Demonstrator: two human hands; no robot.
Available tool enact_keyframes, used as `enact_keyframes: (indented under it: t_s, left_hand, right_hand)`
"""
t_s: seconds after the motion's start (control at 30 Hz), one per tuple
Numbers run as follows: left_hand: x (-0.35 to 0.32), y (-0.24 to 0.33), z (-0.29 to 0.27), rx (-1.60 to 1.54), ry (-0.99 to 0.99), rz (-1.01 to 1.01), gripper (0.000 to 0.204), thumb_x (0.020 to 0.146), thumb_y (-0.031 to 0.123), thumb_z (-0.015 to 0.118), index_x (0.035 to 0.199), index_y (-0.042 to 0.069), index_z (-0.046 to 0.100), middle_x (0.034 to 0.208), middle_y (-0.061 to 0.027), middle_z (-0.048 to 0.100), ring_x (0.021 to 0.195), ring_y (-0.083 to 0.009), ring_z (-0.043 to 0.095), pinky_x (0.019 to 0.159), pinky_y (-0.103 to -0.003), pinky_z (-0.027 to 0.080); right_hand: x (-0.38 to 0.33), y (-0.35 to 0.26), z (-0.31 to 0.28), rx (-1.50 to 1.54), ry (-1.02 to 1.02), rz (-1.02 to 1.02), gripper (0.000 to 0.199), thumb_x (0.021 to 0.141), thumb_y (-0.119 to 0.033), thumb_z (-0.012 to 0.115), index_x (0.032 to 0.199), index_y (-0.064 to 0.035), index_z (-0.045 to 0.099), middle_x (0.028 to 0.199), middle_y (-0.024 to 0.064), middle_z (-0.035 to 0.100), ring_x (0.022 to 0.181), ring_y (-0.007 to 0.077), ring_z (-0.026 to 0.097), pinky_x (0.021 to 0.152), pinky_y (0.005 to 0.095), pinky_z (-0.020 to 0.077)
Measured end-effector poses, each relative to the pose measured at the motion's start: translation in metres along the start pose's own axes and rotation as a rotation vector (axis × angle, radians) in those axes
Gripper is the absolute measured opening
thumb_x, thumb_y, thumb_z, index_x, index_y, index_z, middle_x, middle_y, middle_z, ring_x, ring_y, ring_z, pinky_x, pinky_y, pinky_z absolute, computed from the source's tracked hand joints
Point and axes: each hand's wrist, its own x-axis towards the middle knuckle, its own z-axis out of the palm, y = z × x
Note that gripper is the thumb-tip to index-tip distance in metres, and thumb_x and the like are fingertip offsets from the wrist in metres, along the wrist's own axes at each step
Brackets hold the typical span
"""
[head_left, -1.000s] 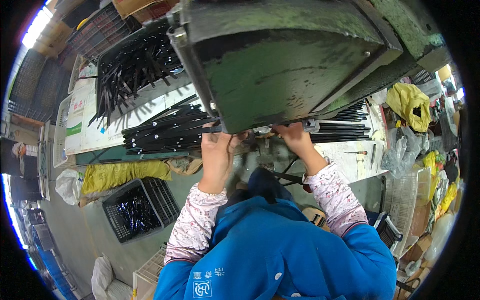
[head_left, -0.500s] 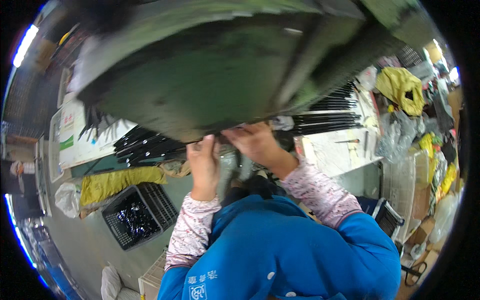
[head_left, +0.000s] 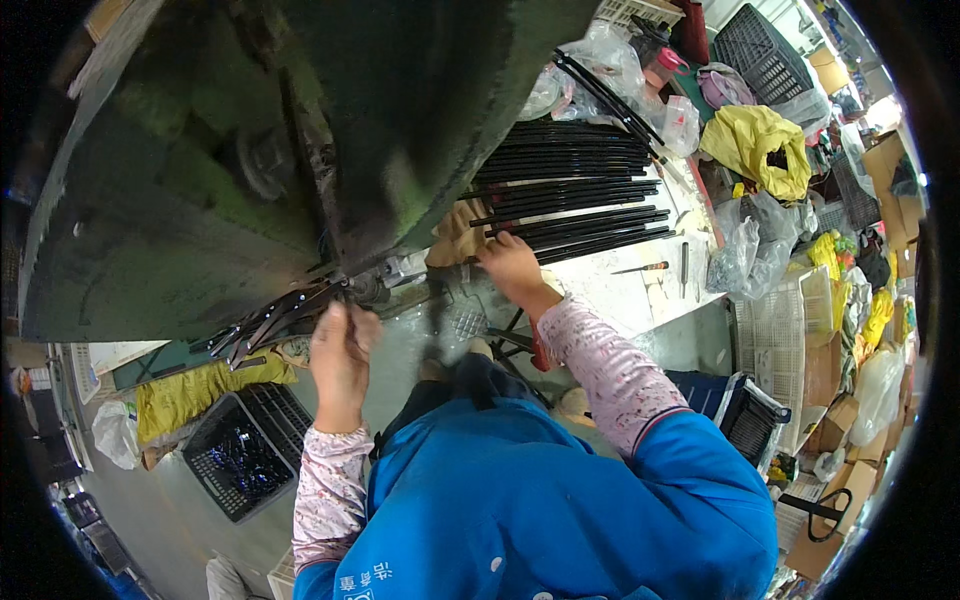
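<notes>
A large dark green machine body (head_left: 170, 230) fills the upper left. Below its lower corner is a round metal fitting (head_left: 368, 288). My left hand (head_left: 343, 360) is raised just under that fitting, beside a bundle of thin black parts (head_left: 275, 318); motion smears its fingers, so a hold cannot be made out. On the white worktable (head_left: 615, 290) to the right lie several rows of long black rods (head_left: 570, 150). My right hand (head_left: 520, 272) is at the near left ends of the lowest row, its fingers bent and closed on a black rod.
A slim pointed tool (head_left: 642, 267) lies on the table near its front edge. Yellow sacks (head_left: 760, 145), clear plastic bags (head_left: 750, 245) and white crates (head_left: 770, 335) crowd the right. A black basket (head_left: 235, 465) with shiny dark pieces stands on the floor, lower left.
Both hands were close together under the machine's edge. My right hand has moved right to the rods, while my left hand has shifted left and down. The view has turned, showing more table.
</notes>
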Motion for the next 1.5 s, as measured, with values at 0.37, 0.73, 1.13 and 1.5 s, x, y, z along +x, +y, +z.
enact_keyframes:
  t_s: [0.37, 0.73, 1.13, 1.5]
  left_hand:
    - [-0.03, -0.007, 0.031, 0.813, -0.009, 0.276, 0.032, 0.093, 0.01, 0.058, 0.12, -0.005, 0.049, 0.119, -0.0207, 0.059, 0.099, -0.0247, 0.064, 0.086, -0.031, 0.054]
    - [-0.044, 0.071, 0.008, 0.143, 0.11, 0.179, 0.029, 0.097, 0.022, 0.056, 0.103, -0.006, 0.058, 0.096, -0.0197, 0.067, 0.083, -0.0232, 0.067, 0.076, -0.031, 0.055]
    - [-0.01, 0.09, 0.032, 1.547, -0.165, 1.082, 0.028, 0.075, -0.001, 0.07, 0.103, 0.003, 0.067, 0.096, -0.011, 0.066, 0.086, -0.0283, 0.062, 0.075, -0.035, 0.051]
    - [-0.002, 0.097, 0.041, 1.476, -0.205, 1.017, 0.023, 0.077, 0.0, 0.069, 0.101, 0.002, 0.068, 0.092, -0.0133, 0.066, 0.083, -0.0299, 0.062, 0.073, -0.036, 0.051]
  right_hand:
    - [0.061, -0.148, -0.158, 0.612, 0.394, -0.419, 0.047, 0.075, -0.032, 0.067, 0.115, -0.0076, 0.06, 0.095, 0.0049, 0.058, 0.089, 0.0228, 0.055, 0.077, 0.0359, 0.0455]
    - [0.07, -0.092, -0.12, 0.569, 0.373, -0.026, 0.028, 0.075, -0.023, 0.073, 0.099, -0.0084, 0.068, 0.112, 0.0114, 0.059, 0.106, 0.0353, 0.051, 0.093, 0.0482, 0.0368]
    - [0.079, -0.118, -0.139, 0.553, 0.301, -0.016, 0.031, 0.075, -0.01, 0.071, 0.106, -0.0063, 0.066, 0.109, 0.0136, 0.063, 0.1, 0.0359, 0.056, 0.088, 0.0428, 0.0425]
    - [0.087, -0.088, -0.107, 0.098, 0.477, -0.198, 0.022, 0.084, -0.028, 0.065, 0.104, -0.019, 0.066, 0.076, 0.0031, 0.064, 0.051, 0.0206, 0.061, 0.045, 0.0354, 0.0482]
